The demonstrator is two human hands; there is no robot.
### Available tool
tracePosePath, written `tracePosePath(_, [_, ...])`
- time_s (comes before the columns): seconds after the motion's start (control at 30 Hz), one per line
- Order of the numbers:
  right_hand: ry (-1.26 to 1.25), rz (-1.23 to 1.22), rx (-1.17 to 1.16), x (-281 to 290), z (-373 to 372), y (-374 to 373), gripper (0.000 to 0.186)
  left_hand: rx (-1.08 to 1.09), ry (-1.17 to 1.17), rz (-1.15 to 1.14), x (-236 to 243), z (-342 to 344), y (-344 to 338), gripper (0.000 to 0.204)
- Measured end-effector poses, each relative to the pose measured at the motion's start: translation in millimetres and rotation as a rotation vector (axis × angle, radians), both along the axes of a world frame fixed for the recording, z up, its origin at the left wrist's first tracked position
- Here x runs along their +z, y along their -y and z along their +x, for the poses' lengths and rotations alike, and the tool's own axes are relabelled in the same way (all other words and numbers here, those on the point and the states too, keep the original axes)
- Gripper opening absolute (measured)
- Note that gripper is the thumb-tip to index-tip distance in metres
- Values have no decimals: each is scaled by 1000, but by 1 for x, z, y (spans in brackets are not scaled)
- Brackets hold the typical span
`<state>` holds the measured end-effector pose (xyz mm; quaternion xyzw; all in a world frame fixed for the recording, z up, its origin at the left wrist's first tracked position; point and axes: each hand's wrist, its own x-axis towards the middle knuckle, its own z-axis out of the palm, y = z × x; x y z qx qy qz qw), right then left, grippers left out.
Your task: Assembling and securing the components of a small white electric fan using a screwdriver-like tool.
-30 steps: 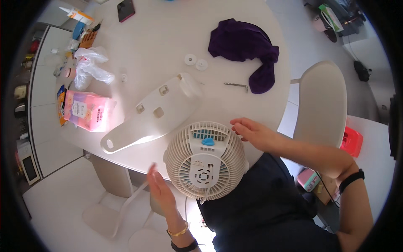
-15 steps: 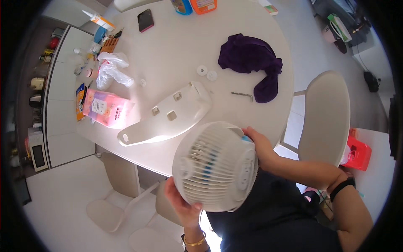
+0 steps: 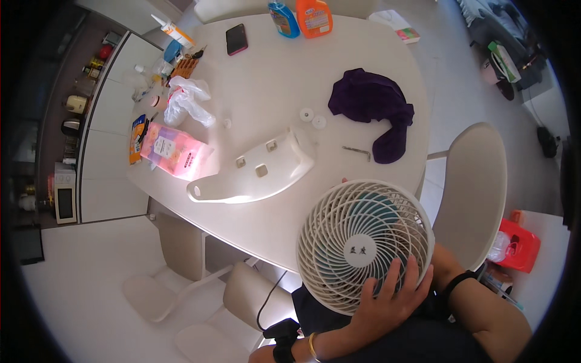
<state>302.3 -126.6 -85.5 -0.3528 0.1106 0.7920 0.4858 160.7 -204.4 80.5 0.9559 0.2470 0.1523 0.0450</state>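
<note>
A round cream fan head [image 3: 360,249] with a spiral grille and blue-green blades is tilted up in front of my body, past the table's near edge. My left hand [image 3: 390,302] lies spread over the lower right of the grille, fingertips on its ribs. Behind the right side of the fan is my right hand [image 3: 445,263], supporting it; most of its fingers are hidden, with one fingertip at the top rim. On the table beyond lies a long curved cream plastic part [image 3: 254,175] with square holes. Two white discs [image 3: 307,115] and an L-shaped hex key [image 3: 357,150] rest near it.
A purple cloth [image 3: 369,100] lies on the table's right. Pink tissue pack [image 3: 175,151], white plastic bag [image 3: 187,100] and a phone [image 3: 236,40] are to the left; a blue bottle [image 3: 283,19] and an orange bottle [image 3: 315,19] stand behind. Chairs [image 3: 469,193] flank the table.
The fan head has been turned so its spiral grille faces up, and it has shifted right. My left hand moved from its lower left edge onto the grille; my right hand slipped behind it.
</note>
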Motion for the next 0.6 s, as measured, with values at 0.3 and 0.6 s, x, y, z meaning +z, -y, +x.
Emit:
tracePosePath(0.3, [122, -110, 48, 21, 10, -6, 50, 173, 228, -404, 13, -53, -46, 89])
tracePosePath(0.6, [1036, 164, 597, 83, 10, 14, 72, 653, 1219, -1262, -105, -145, -92, 63])
